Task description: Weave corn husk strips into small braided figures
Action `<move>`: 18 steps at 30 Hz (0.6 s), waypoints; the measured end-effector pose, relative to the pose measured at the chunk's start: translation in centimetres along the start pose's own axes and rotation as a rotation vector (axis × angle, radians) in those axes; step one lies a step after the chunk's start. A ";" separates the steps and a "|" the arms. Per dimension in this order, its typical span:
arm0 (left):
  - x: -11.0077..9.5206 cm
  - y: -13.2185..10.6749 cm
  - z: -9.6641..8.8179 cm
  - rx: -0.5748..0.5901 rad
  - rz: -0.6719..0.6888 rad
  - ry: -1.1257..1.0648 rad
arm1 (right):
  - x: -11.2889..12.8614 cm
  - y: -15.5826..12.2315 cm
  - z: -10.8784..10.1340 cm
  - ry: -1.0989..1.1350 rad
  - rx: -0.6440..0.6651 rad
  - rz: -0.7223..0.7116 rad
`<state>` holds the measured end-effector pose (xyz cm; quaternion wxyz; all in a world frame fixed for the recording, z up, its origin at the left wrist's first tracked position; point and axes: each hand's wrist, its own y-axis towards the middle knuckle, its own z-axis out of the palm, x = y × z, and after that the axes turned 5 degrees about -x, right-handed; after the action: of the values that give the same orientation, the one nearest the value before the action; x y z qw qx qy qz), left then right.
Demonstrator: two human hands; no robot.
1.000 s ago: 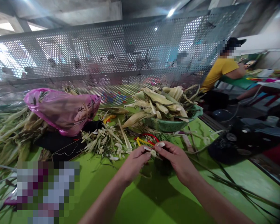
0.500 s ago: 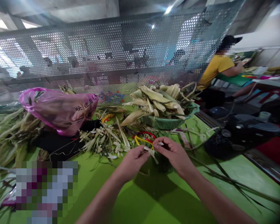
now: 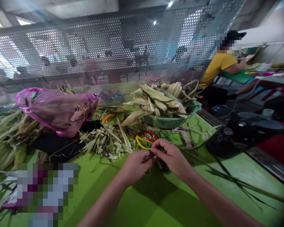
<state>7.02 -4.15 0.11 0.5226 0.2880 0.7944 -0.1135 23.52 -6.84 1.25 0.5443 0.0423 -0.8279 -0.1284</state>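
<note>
My left hand [image 3: 138,167] is closed, thumb against fingers, on a small pale strip of corn husk [image 3: 159,162]. Meeting it at the fingertips, my right hand [image 3: 169,157] pinches at the same husk. Most of the piece is hidden by my fingers. Just beyond my hands lie a yellow loop-shaped handle [image 3: 142,146] and a red one [image 3: 153,135], among green sprigs. To their left spreads a heap of cut husk pieces [image 3: 101,140]. A green basket [image 3: 167,123] behind holds dried corn husks [image 3: 161,101].
A pink plastic bag [image 3: 59,113] stands at the left on more husks [image 3: 4,135]. Long dark strips [image 3: 236,179] and a black bag [image 3: 224,142] are on the right. Behind the green table [image 3: 104,201] rises a perforated metal screen [image 3: 97,56]. A person in yellow [image 3: 219,69] sits at far right.
My fingertips have come together, covering most of the pale husk that showed between them before. The right hand has shifted slightly left; the view has tilted a little.
</note>
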 end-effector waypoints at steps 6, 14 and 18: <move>-0.3 -0.2 -0.1 0.053 0.052 -0.011 | 0.2 -0.3 0.5 0.135 -0.071 0.068; -1.0 -0.1 -0.3 -0.062 -0.135 -0.316 | 0.3 0.3 -0.5 0.368 -0.140 0.165; -1.0 0.0 -0.4 -0.065 -0.126 -0.395 | 0.5 0.4 -0.5 0.428 -0.053 0.268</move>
<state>6.99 -4.30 1.19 0.6690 0.1929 0.6963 -0.1744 23.77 -6.61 1.95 0.7201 -0.0558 -0.6886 -0.0651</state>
